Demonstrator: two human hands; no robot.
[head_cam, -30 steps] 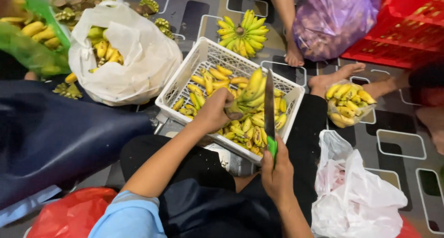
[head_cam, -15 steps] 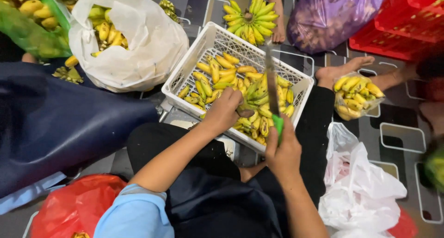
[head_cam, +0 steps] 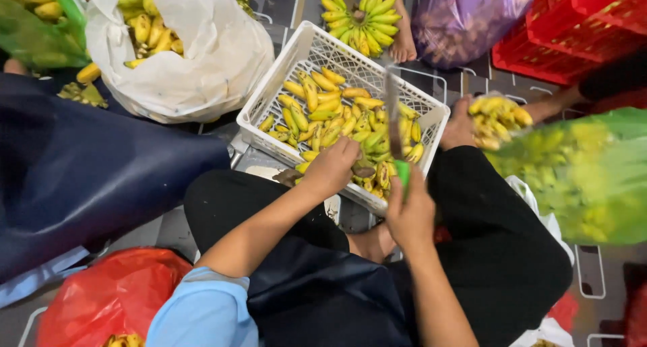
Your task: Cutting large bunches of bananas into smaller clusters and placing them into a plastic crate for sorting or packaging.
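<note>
Two hands busy: left hand [head_cam: 331, 166] gripping banana bunch [head_cam: 369, 164] in white basket [head_cam: 283, 98]; right hand [head_cam: 410, 212], at 4 o'clock, clenched round green-handled knife [head_cam: 394, 121].

Looks like a home floor or a small produce-sorting spot: people sit on a dark patterned floor mat [head_cam: 303, 3] among a white plastic lattice basket [head_cam: 283, 111] of small yellow bananas [head_cam: 330, 114], bulging plastic bags [head_cam: 216, 57] and red plastic crates [head_cam: 579, 23].
</note>
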